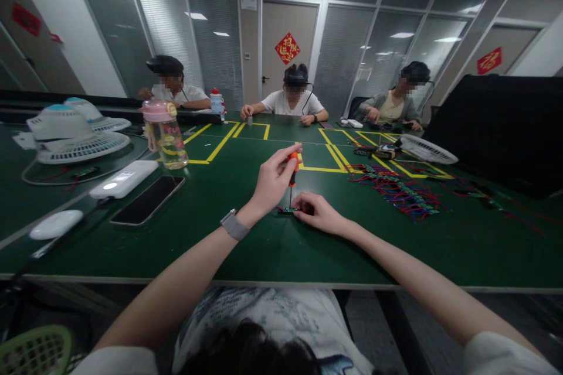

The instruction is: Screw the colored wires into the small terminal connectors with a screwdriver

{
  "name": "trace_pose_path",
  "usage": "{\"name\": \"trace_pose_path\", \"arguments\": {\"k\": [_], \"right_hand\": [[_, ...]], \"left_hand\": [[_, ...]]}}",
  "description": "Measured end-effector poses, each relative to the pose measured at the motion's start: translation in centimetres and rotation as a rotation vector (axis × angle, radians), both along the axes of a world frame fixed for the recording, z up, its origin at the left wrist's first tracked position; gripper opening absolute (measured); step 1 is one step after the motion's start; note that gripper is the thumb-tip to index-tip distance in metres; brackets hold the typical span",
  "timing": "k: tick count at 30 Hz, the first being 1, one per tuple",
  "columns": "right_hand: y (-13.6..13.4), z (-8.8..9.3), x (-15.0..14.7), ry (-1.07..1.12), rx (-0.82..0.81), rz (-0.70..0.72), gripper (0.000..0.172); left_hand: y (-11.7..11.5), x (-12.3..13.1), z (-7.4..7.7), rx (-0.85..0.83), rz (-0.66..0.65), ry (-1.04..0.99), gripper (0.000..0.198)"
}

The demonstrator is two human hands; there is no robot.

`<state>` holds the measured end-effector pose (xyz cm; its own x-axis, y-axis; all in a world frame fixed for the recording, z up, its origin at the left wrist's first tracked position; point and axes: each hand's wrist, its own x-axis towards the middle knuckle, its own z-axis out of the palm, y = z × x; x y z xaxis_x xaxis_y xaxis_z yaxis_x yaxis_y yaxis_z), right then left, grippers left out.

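My left hand (pixel 273 180) is closed round the orange handle of a small screwdriver (pixel 292 171), held upright with its tip down on a tiny green circuit board (pixel 287 210) lying on the dark green table (pixel 272 246). A grey watch is on that wrist. My right hand (pixel 317 211) rests on the table just right of the board, fingers curled, pinching and steadying its edge.
A black phone (pixel 148 199), white power bank (pixel 124 179), white mouse-like object (pixel 56 224), pink-lidded bottle (pixel 165 135) and white fans (pixel 74 133) lie left. A pile of red and blue wired boards (pixel 398 190) lies right. Three people sit across the table.
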<state>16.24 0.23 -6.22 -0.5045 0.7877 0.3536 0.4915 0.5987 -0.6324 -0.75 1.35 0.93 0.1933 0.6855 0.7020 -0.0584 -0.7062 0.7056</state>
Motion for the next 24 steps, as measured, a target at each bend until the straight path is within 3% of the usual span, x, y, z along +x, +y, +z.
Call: {"name": "trace_pose_path", "arguments": {"k": [7,15,24], "right_hand": [[-0.01,-0.04,0.02,-0.005,0.008,0.0,0.01],[0.06,0.0,0.05,-0.012,-0.004,0.003,0.01],[-0.04,0.05,0.06,-0.006,0.005,0.005,0.01]], "left_hand": [[0.01,-0.25,-0.11,0.11,0.203,0.04,0.017],[0.16,-0.09,-0.2,0.01,0.014,-0.059,0.029],[0.45,-0.38,-0.35,0.099,0.221,0.045,0.018]]}}
